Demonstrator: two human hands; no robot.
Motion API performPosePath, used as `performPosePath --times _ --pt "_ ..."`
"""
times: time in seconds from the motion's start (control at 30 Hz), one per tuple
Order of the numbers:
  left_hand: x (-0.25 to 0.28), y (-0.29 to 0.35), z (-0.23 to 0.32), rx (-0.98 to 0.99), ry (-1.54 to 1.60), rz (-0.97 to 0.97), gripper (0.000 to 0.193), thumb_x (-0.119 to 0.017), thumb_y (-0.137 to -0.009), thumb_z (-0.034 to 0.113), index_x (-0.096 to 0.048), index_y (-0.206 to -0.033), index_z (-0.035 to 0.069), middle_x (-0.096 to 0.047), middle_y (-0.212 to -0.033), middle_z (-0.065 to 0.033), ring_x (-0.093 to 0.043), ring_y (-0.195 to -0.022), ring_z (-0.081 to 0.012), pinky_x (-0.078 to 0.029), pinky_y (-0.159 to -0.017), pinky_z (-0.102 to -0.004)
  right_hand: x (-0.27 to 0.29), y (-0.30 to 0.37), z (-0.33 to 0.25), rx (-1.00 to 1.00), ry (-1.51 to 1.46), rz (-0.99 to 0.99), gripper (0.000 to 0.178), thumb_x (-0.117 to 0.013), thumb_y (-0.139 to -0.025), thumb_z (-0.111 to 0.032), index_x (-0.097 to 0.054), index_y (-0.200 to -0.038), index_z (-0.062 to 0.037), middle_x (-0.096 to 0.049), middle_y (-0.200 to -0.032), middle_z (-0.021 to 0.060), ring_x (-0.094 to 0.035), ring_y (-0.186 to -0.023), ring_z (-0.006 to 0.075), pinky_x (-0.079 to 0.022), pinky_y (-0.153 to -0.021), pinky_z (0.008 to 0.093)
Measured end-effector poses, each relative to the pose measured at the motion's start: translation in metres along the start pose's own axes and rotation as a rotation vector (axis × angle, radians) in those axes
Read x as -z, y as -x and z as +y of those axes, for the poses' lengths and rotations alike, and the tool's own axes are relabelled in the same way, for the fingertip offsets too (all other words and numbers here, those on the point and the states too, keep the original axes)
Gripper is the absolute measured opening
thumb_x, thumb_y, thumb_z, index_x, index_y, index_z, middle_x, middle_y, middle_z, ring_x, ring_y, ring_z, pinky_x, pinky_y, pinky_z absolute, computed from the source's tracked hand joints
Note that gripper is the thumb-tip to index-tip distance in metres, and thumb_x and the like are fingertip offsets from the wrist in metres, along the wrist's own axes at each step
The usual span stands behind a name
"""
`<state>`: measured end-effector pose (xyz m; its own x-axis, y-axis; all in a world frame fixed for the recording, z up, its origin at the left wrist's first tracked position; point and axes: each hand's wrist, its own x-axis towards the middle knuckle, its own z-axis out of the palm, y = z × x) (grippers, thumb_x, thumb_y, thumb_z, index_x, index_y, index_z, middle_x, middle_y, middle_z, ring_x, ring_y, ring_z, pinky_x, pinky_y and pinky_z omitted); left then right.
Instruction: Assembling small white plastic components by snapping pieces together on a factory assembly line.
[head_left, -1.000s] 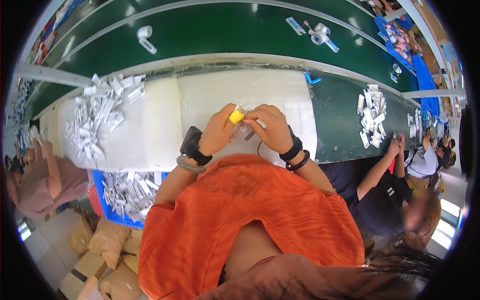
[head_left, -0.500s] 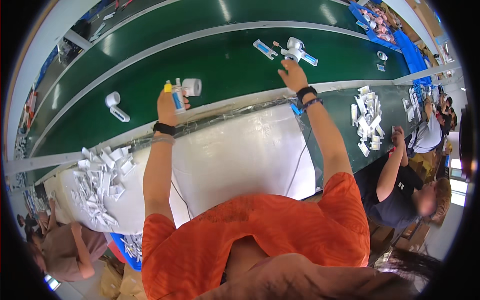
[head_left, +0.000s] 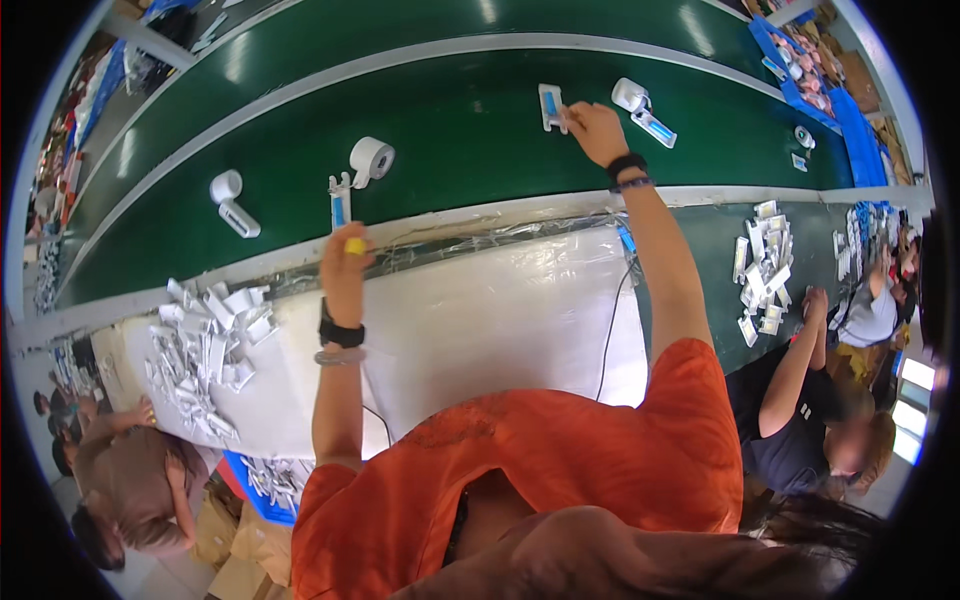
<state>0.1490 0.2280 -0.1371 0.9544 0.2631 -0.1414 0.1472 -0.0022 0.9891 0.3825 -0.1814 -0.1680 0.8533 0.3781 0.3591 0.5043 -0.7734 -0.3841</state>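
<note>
At left, the blue-panelled handle (head_left: 340, 208) lies on the green belt (head_left: 470, 135) just beyond your left hand (head_left: 345, 278), a round white head (head_left: 372, 158) close beside it. Both look like light, stiff, smooth plastic, perhaps slippery; take the handle by its long edges and spare the slim prongs at its far end. Your left fingers curl around a small yellow piece (head_left: 355, 245), the hand above the far edge of the bench (head_left: 490, 310). Further right, the flat white casing (head_left: 550, 108) on the belt seems equally light and rigid; its side edges suit a pinch. Your right arm stretches over the belt, right hand (head_left: 597, 133) with fingers narrow at the casing's right edge; whether they grip it, I cannot tell.
</note>
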Motion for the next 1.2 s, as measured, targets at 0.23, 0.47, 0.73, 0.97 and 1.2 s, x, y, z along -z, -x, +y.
performPosePath --times 0.23,0.47,0.73,0.97,1.2 --pt "-0.087 0.093 0.048 -0.613 -0.552 -0.085 0.064 -0.070 -0.080 0.009 -0.041 -0.136 0.005 -0.046 -0.134 -0.0167 -0.050 -0.119 -0.0279 -0.043 -0.095 -0.0376 0.061 0.084 -0.189 -0.308 -0.974 -0.312 0.012 -0.069 -0.086 -0.011 -0.062 -0.090 -0.0030 -0.065 -0.076 0.0009 -0.062 -0.070 0.0062 -0.047 -0.059 0.0231" --pt "-0.071 0.164 0.059 -0.329 -0.112 -0.465 0.054 -0.070 -0.084 0.017 -0.047 -0.131 0.003 -0.059 -0.118 -0.0149 -0.059 -0.103 -0.0254 -0.046 -0.091 -0.0337 0.118 0.157 -0.289 -0.252 -1.292 -0.465 0.014 -0.070 -0.084 -0.007 -0.057 -0.085 -0.0034 -0.062 -0.074 0.0010 -0.061 -0.066 0.0067 -0.046 -0.060 0.0200" --pt "-0.020 0.206 0.106 0.054 0.146 -0.691 0.026 -0.057 -0.095 0.015 -0.054 -0.118 0.002 -0.059 -0.082 -0.0002 -0.053 -0.073 -0.0071 -0.043 -0.064 -0.0230 0.170 0.187 -0.302 0.023 -1.134 -1.034 0.023 -0.064 -0.089 -0.009 -0.064 -0.111 0.0001 -0.069 -0.094 0.0052 -0.063 -0.072 0.0096 -0.048 -0.067 0.0226" --pt "-0.010 0.234 0.121 -0.005 -0.102 -0.738 0.025 -0.049 -0.096 0.012 -0.053 -0.119 0.003 -0.059 -0.085 -0.0020 -0.054 -0.063 -0.0071 -0.046 -0.055 -0.0225 0.168 0.209 -0.342 -0.048 -0.711 -0.922 0.011 -0.063 -0.087 -0.007 -0.062 -0.095 -0.0010 -0.066 -0.069 0.0033 -0.064 -0.065 0.0110 -0.049 -0.060 0.0223" --pt "-0.030 0.242 0.105 0.213 0.396 -0.475 0.027 -0.045 -0.100 0.020 -0.048 -0.122 0.005 -0.059 -0.089 -0.0068 -0.058 -0.060 -0.0130 -0.048 -0.053 -0.0256 0.135 0.238 -0.369 0.036 -0.569 0.164 0.014 -0.069 -0.080 -0.002 -0.058 -0.089 -0.0017 -0.064 -0.077 0.0108 -0.066 -0.064 0.0218 -0.052 -0.058 0.0284"
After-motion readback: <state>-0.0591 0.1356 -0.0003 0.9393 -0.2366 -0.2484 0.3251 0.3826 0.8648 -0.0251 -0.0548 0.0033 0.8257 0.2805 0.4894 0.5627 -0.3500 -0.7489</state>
